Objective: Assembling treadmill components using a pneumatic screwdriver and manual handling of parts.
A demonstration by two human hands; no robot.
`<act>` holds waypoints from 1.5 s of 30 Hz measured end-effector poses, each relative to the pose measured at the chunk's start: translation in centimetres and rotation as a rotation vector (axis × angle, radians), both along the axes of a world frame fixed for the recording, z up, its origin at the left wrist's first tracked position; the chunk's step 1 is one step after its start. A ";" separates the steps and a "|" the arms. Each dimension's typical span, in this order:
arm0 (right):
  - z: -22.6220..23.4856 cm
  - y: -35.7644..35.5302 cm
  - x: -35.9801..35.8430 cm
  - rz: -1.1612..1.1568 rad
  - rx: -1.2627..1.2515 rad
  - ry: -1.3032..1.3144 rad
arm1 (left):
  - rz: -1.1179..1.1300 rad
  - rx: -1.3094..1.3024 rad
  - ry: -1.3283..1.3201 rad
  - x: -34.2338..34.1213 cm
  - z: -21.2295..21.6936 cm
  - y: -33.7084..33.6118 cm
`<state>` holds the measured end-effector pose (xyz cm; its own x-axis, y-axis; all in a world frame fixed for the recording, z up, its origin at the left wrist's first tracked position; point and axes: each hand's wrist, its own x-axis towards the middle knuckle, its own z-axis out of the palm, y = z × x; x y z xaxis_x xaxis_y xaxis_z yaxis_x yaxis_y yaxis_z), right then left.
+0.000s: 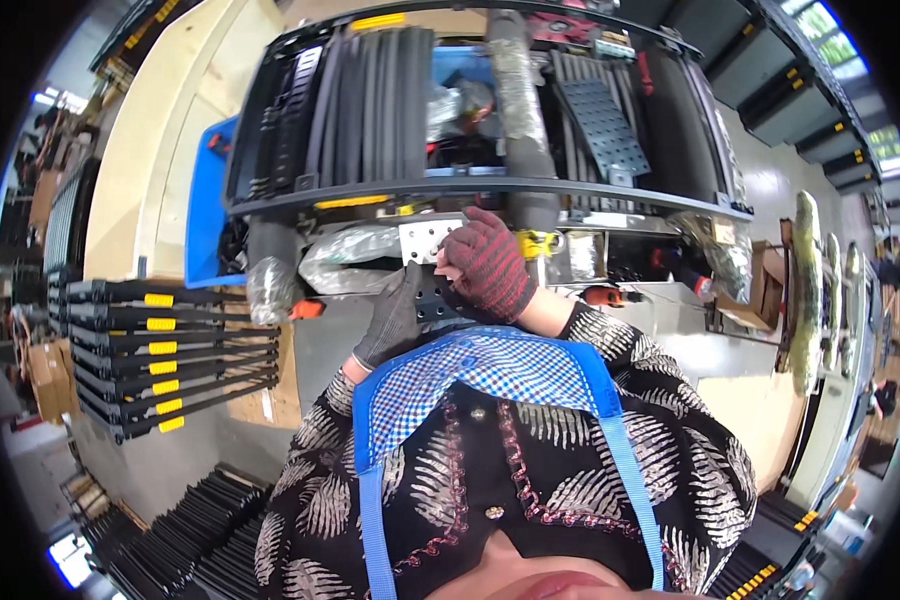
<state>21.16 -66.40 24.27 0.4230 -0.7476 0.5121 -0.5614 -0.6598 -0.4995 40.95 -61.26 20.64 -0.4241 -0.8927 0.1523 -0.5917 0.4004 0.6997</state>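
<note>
In front of my apron, a small white plate with round holes (420, 238) stands near the lower rail of the rack. My left hand (390, 322), in a grey knit glove, is closed at its lower corner, with the fingertips on the plate. Below it, between my hands, shows a dark piece with holes (432, 306); whether it joins the white plate I cannot tell. My right hand (488, 265), in a dark red-striped glove, is curled shut against the plate's right side. Whatever its fingers pinch is too small or hidden to name.
A black-framed rack (490, 186) ahead holds grey padded tubes (375, 105) and a dark perforated panel (605, 125). A blue bin (206, 215) and stacked black frames (160, 355) stand left. An orange-handled tool (610, 296) lies right, before a cardboard box (765, 285).
</note>
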 end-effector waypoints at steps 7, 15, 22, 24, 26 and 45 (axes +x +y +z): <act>-0.6 0.0 -8.8 -0.042 -0.103 -0.147 | -0.103 -0.113 -0.021 -8.3 3.7 -1.9; 1.4 -2.0 -17.7 0.006 -0.251 -0.137 | -0.138 0.067 0.179 -13.4 2.0 -2.4; -0.8 -7.7 -26.8 -0.369 0.437 -0.518 | -0.188 0.189 0.009 -15.4 6.3 -0.9; 0.3 -8.0 -27.2 -0.355 0.494 -0.266 | -0.274 0.207 0.036 -15.1 5.4 -0.7; 0.5 -8.2 -27.3 -0.343 0.519 -0.140 | -0.166 0.480 0.212 -15.6 5.5 -0.3; 2.1 -3.9 -22.8 -0.243 -0.075 0.135 | 0.122 0.645 0.341 -17.8 5.7 -0.9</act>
